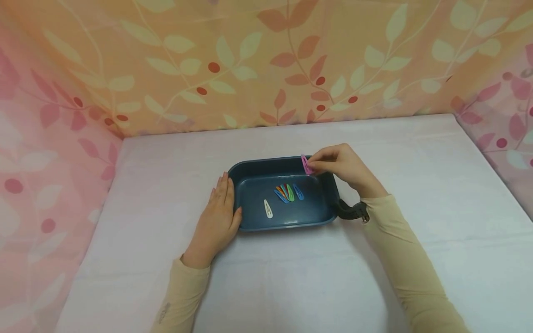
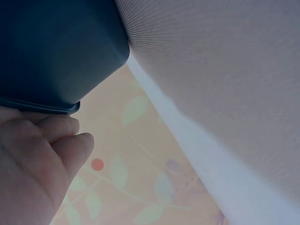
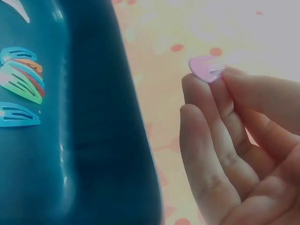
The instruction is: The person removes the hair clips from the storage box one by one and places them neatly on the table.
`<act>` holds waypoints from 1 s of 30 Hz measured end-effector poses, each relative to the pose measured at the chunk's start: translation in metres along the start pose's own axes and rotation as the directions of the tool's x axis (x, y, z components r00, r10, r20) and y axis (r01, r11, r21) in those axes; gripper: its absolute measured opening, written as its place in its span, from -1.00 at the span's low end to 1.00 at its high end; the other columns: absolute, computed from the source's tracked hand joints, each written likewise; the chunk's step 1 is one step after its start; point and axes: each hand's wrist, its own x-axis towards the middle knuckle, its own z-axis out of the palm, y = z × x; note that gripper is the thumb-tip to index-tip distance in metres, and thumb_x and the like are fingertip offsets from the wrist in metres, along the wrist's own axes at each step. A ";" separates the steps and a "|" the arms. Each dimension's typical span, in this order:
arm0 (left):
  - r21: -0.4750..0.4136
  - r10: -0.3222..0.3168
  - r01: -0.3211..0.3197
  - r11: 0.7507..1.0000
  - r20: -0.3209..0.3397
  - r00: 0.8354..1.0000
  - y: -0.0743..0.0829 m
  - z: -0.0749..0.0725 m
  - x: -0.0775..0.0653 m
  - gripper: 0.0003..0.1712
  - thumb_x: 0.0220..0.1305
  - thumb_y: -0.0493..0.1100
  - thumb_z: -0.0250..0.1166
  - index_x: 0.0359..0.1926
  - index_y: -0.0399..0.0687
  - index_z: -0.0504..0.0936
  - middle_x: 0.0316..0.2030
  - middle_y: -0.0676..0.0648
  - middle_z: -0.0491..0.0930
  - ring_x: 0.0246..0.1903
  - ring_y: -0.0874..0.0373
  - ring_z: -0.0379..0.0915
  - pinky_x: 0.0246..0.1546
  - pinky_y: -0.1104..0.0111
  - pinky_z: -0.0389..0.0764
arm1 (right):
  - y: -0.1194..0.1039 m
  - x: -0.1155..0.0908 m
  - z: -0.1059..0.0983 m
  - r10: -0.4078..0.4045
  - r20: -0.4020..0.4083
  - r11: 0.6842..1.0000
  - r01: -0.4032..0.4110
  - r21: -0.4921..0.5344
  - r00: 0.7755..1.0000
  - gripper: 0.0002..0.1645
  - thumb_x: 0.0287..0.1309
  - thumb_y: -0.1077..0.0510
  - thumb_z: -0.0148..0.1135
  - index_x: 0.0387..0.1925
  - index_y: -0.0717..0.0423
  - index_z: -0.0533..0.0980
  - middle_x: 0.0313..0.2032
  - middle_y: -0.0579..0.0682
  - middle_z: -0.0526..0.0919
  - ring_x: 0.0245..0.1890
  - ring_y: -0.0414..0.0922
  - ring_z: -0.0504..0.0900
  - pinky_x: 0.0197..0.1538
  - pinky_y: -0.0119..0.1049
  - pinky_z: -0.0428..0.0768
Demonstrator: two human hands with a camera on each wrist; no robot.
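A pink snap hair clip (image 1: 306, 165) is pinched between the thumb and fingers of my right hand (image 1: 343, 167), above the far right part of a dark blue tray (image 1: 287, 225). The same pink clip (image 3: 206, 68) shows at the fingertips in the right wrist view. My left hand (image 1: 217, 219) rests with straight fingers against the tray's left side. Inside the tray, several colored hair clips (image 1: 290, 192) overlap in a fanned group, with a blue clip (image 1: 298, 192) just right of them. A white hair clip (image 1: 268, 209) lies apart toward the front left.
The tray stands on a table covered by a white cloth (image 1: 291, 282). Leaf-patterned curtains (image 1: 250, 64) hang behind and at both sides. A dark strap with a buckle (image 1: 353, 211) sticks out at the right wrist, next to the tray's right end.
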 end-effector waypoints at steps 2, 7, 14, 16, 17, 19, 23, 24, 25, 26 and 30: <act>0.005 -0.001 0.001 1.000 0.002 1.000 0.000 0.000 -0.001 -0.22 0.29 -0.16 0.04 0.34 -0.59 -0.02 0.41 -0.40 -0.18 0.41 -0.17 -0.21 0.33 0.03 0.00 | 0.001 -0.003 -0.002 -0.007 -0.028 1.000 0.007 0.008 1.000 -0.75 0.12 0.28 0.29 -0.23 0.44 0.61 -0.39 0.07 0.69 -0.38 0.02 0.67 -0.20 -0.30 0.62; 0.004 0.000 0.000 1.000 0.001 1.000 0.000 -0.001 -0.001 -0.22 0.29 -0.16 0.05 0.34 -0.59 -0.01 0.41 -0.40 -0.18 0.41 -0.16 -0.22 0.33 0.03 -0.01 | 0.004 -0.009 -0.007 -0.035 -0.081 0.999 0.037 0.029 0.996 -0.74 0.11 0.27 0.30 -0.22 0.45 0.60 -0.39 0.05 0.70 -0.39 -0.07 0.67 -0.20 -0.31 0.62; 0.004 0.011 -0.011 1.000 0.003 1.000 0.001 0.000 -0.001 -0.23 0.28 -0.16 0.05 0.33 -0.60 0.00 0.40 -0.41 -0.16 0.41 -0.17 -0.21 0.33 0.03 0.01 | 0.018 -0.019 -0.018 -0.037 -0.139 0.985 0.059 0.163 0.990 -0.84 0.12 0.31 0.28 -0.28 0.36 0.64 -0.42 0.05 0.71 -0.41 -0.07 0.69 -0.24 -0.29 0.64; 0.005 0.015 -0.015 1.000 0.000 1.000 0.001 -0.001 -0.001 -0.23 0.28 -0.17 0.05 0.33 -0.61 0.01 0.40 -0.42 -0.16 0.40 -0.19 -0.19 0.32 0.03 0.02 | 0.022 -0.021 -0.022 -0.036 -0.144 0.981 0.063 0.184 0.989 -0.87 0.13 0.33 0.26 -0.30 0.33 0.66 -0.42 0.03 0.71 -0.41 -0.09 0.69 -0.25 -0.30 0.64; 0.005 0.016 -0.016 1.000 -0.001 1.000 0.001 -0.001 -0.001 -0.23 0.28 -0.17 0.05 0.33 -0.61 0.01 0.40 -0.42 -0.15 0.40 -0.20 -0.18 0.32 0.02 0.02 | 0.024 -0.022 -0.024 -0.034 -0.147 0.980 0.062 0.188 0.989 -0.88 0.13 0.33 0.25 -0.31 0.31 0.66 -0.42 0.02 0.71 -0.41 -0.11 0.69 -0.26 -0.31 0.64; 0.004 0.017 -0.017 1.000 -0.005 1.000 0.002 -0.002 -0.001 -0.23 0.28 -0.17 0.04 0.32 -0.61 0.01 0.40 -0.42 -0.15 0.40 -0.19 -0.18 0.32 0.02 0.02 | 0.027 -0.023 -0.027 -0.024 -0.152 0.976 0.056 0.210 0.988 -0.88 0.14 0.34 0.24 -0.31 0.30 0.66 -0.42 0.00 0.71 -0.41 -0.14 0.69 -0.26 -0.33 0.63; 0.005 0.020 -0.020 1.000 -0.008 1.000 0.001 -0.002 -0.002 -0.24 0.28 -0.17 0.05 0.32 -0.62 0.01 0.39 -0.44 -0.13 0.39 -0.20 -0.17 0.32 0.02 0.03 | 0.033 -0.024 -0.033 0.026 -0.184 0.961 0.026 0.277 0.983 -0.86 0.14 0.39 0.21 -0.34 0.25 0.68 -0.42 -0.01 0.70 -0.43 -0.17 0.67 -0.28 -0.35 0.63; 0.004 0.024 -0.023 1.000 -0.010 1.000 0.001 -0.001 -0.002 -0.24 0.28 -0.17 0.05 0.32 -0.62 0.01 0.39 -0.44 -0.13 0.39 -0.21 -0.16 0.32 0.02 0.04 | 0.034 -0.024 -0.035 0.040 -0.187 0.953 0.018 0.302 0.981 -0.85 0.14 0.40 0.20 -0.34 0.24 0.69 -0.42 0.00 0.70 -0.43 -0.16 0.67 -0.28 -0.35 0.63; 0.001 0.024 -0.024 1.000 -0.010 1.000 0.001 -0.001 -0.002 -0.23 0.28 -0.17 0.05 0.32 -0.62 0.01 0.39 -0.44 -0.13 0.40 -0.20 -0.17 0.32 0.02 0.03 | 0.035 -0.025 -0.036 0.052 -0.190 0.947 0.012 0.320 0.980 -0.84 0.14 0.41 0.20 -0.35 0.23 0.69 -0.42 0.00 0.70 -0.43 -0.17 0.67 -0.27 -0.35 0.63; 0.001 0.025 -0.025 1.000 -0.011 1.000 0.001 -0.001 -0.002 -0.23 0.28 -0.17 0.05 0.32 -0.62 0.01 0.39 -0.44 -0.13 0.40 -0.20 -0.18 0.32 0.02 0.03 | 0.037 -0.025 -0.037 0.066 -0.194 0.945 0.001 0.328 0.979 -0.83 0.14 0.40 0.20 -0.36 0.21 0.69 -0.42 -0.01 0.70 -0.43 -0.17 0.67 -0.27 -0.35 0.63; -0.005 0.027 -0.027 1.000 -0.016 1.000 0.002 0.000 -0.002 -0.23 0.28 -0.17 0.06 0.32 -0.61 0.01 0.39 -0.44 -0.14 0.40 -0.20 -0.18 0.32 0.01 0.03 | 0.046 -0.027 -0.043 0.110 -0.186 0.928 -0.034 0.371 0.976 -0.83 0.14 0.39 0.21 -0.38 0.18 0.70 -0.43 -0.01 0.70 -0.42 -0.18 0.68 -0.26 -0.36 0.63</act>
